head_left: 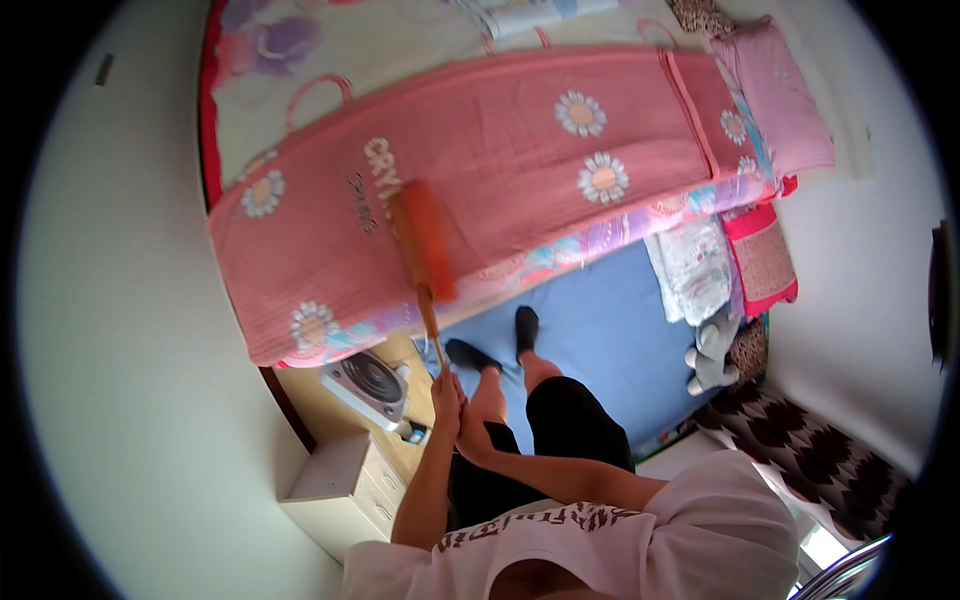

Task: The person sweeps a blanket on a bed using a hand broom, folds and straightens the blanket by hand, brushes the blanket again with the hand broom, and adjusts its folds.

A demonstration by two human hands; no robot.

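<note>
A long-handled bed brush with an orange bristle side, blurred by motion, is over the pink bedspread near its printed lettering. My left hand is closed round the lower part of the wooden handle. Just below it my right hand is also closed at the handle's end, which the fingers hide. White daisies decorate the bedspread, and its patterned edge hangs over the bed's near side.
My feet stand on a blue mat beside the bed. A fan-like speaker box and a white drawer unit are at left. Folded bedding, a red-edged pillow and a grey plush toy lie at right.
</note>
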